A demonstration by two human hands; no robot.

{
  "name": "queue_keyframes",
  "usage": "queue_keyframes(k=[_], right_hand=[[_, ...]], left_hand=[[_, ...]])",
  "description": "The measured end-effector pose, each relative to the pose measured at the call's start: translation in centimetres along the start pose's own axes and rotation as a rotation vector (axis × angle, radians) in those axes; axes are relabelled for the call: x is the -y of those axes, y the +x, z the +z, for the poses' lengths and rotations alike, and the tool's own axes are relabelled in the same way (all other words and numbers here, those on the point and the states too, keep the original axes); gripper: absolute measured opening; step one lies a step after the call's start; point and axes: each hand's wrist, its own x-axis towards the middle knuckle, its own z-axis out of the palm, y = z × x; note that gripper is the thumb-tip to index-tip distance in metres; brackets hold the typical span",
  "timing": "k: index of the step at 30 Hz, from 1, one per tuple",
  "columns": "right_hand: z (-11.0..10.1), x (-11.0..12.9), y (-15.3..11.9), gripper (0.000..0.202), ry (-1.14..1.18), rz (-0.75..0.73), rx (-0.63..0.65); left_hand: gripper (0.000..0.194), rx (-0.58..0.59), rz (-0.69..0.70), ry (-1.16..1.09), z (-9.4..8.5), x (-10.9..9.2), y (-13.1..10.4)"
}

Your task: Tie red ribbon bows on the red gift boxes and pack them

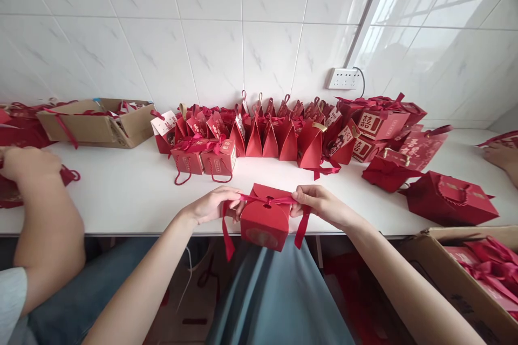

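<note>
A red gift box (263, 226) rests at the front edge of the white table, right in front of me. Across its top runs a red ribbon (275, 201), crossed or knotted near the middle; which of the two I cannot tell. My left hand (220, 204) pinches the ribbon at the box's left side, and one tail hangs down below the fingers. On the other side my right hand (318, 204) pinches the ribbon between thumb and fingers, its tail dangling beside the box. Both hands are close to the box's upper edges, with the ribbon drawn taut between them.
Behind the box stand two small red boxes with cord handles (204, 159) and rows of red gift bags (263, 137). Cardboard cartons lie at back left (93, 124) and front right (429, 269). Another person's arm (48, 215) is at left; a hand (502, 156) shows at right.
</note>
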Motion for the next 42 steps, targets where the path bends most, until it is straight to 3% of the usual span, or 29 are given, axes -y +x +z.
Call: queue_keyframes(k=[7,15,21,26,29,36,42], right_hand=[[-0.5,-1.3,-0.3,0.038,0.202,0.003,0.040],[-0.6,-2.8,-0.2,0.039,0.195,0.029,0.078],[-0.4,-3.3,-0.1,0.041,0.123,0.023,0.038],[-0.2,-3.3,0.2,0.041,0.079,0.001,0.010],[-0.1,-3.4,0.4,0.042,0.076,0.003,-0.008],[-0.2,-3.7,0.3,0.040,0.107,0.002,0.060],[-0.3,-3.7,0.2,0.041,0.181,-0.012,0.089]], left_hand=[[0.055,-0.059,0.077,-0.068,0.5,1.9,0.3],[0.054,0.021,-0.015,-0.034,-0.8,2.9,0.2],[0.052,0.058,-0.071,0.030,-1.5,2.4,0.3],[0.030,0.091,-0.165,0.059,-1.2,1.0,0.1],[0.027,0.118,-0.150,0.058,-1.0,0.0,-0.3],[0.033,-0.021,-0.091,0.204,-0.4,-0.9,-0.6],[0.042,-0.100,-0.045,0.099,-0.3,1.8,0.3]])
